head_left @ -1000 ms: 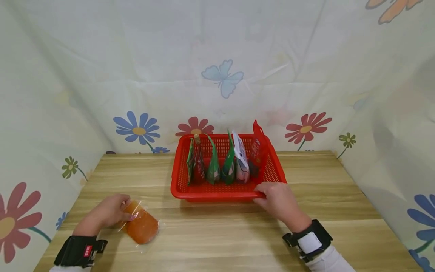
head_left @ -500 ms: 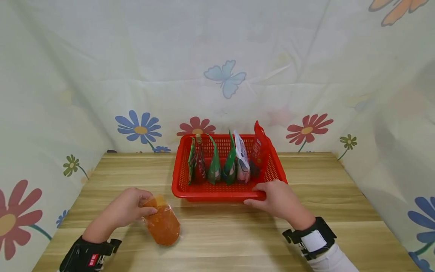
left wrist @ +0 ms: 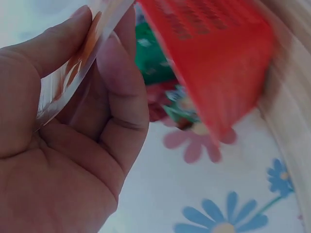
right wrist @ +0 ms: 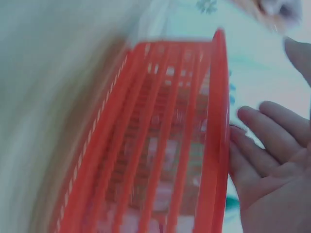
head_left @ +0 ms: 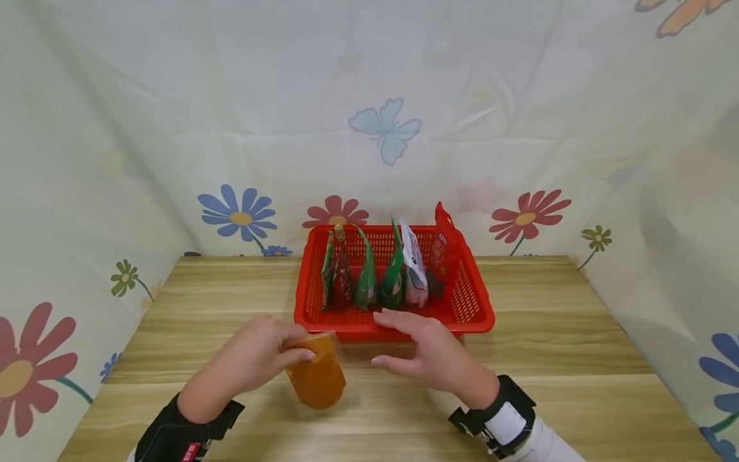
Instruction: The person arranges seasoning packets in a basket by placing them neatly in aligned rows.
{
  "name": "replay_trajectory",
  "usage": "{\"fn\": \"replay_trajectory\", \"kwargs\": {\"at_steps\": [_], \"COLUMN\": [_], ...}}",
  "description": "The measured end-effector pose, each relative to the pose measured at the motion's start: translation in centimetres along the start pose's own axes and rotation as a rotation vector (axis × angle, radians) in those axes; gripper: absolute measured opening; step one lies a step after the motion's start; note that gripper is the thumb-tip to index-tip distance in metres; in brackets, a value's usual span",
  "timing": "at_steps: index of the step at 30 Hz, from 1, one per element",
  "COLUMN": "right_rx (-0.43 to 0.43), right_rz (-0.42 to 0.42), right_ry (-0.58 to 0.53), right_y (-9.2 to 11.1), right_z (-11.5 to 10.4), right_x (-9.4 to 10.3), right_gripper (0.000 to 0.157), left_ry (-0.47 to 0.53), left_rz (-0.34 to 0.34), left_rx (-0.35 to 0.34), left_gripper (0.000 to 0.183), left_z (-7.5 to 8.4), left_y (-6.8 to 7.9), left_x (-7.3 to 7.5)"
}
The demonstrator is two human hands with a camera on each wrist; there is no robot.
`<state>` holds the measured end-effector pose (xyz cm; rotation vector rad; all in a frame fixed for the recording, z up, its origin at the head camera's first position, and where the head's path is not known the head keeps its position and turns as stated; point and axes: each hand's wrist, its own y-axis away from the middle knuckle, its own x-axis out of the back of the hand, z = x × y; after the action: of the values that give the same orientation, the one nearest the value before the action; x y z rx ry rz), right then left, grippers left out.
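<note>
In the head view my left hand pinches the top of a clear packet of flat orange-brown food, which hangs in front of the basket. The left wrist view shows the packet's edge between thumb and fingers. My right hand is at the front rim of the red plastic basket, thumb apart and fingers fairly straight. From the right wrist view, its fingers lie beside the rim; whether they touch is hard to tell. The frame there is blurred.
Inside the basket several items stand in a row: a green packet, a dark red bottle, green bags, a white-and-pink bag and a red bag. The wooden table meets a floral cloth behind.
My left hand has moved right with the packet, from the table's left side to the basket's front. The right hand has released its grip on the rim and shifted left.
</note>
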<state>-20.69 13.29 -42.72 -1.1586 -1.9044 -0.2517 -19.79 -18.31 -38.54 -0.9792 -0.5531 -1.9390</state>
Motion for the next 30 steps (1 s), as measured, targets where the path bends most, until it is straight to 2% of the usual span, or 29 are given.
{"fn": "replay_trajectory", "kwargs": {"at_steps": [3,5,9,13,18,23,25,27,30], "right_rx": [0.044,0.037,-0.024,-0.087,-0.138,-0.152,-0.149,-0.140,-0.134], "right_rz": [0.006,-0.015,-0.088,-0.132,-0.127,-0.096,-0.085,-0.075,-0.030], "right_ry": [-0.152,-0.267,-0.468,-0.579,-0.619,-0.613,-0.599,-0.585,-0.535], "right_y": [0.1,0.1,0.0,0.2,0.5,0.7,0.8,0.8,0.8], "right_z": [-0.8,-1.4,-2.0,-2.1,-2.1,-2.0,-2.0,-1.8,-1.7], "right_x": [-1.1,-1.8,-3.2,-4.4,-5.2,-5.1,-5.0,-4.8,-4.5], "right_gripper": [0.059,0.054,0.041,0.031,0.023,0.021,0.020,0.020,0.019], "left_ry": [-0.005,0.001,0.019,0.035,0.058,0.088,0.106,0.126,0.156], "left_rz": [0.018,0.027,0.025,0.024,0.037,0.052,0.070,0.105,0.192], "left_rx": [-0.070,-0.101,-0.129,-0.184,-0.247,-0.252,-0.241,-0.201,-0.127], "left_gripper": [0.009,0.010,0.012,0.011,0.007,0.008,0.010,0.012,0.022], "left_z": [1.2,2.0,3.3,4.2,4.9,5.2,5.2,5.1,4.8], "left_y": [-0.6,-0.9,-1.6,-2.2,-2.7,-3.0,-3.0,-3.0,-2.8], "left_x": [0.0,-0.1,-0.1,-0.1,-0.2,-0.4,-0.5,-0.8,-1.2]}}
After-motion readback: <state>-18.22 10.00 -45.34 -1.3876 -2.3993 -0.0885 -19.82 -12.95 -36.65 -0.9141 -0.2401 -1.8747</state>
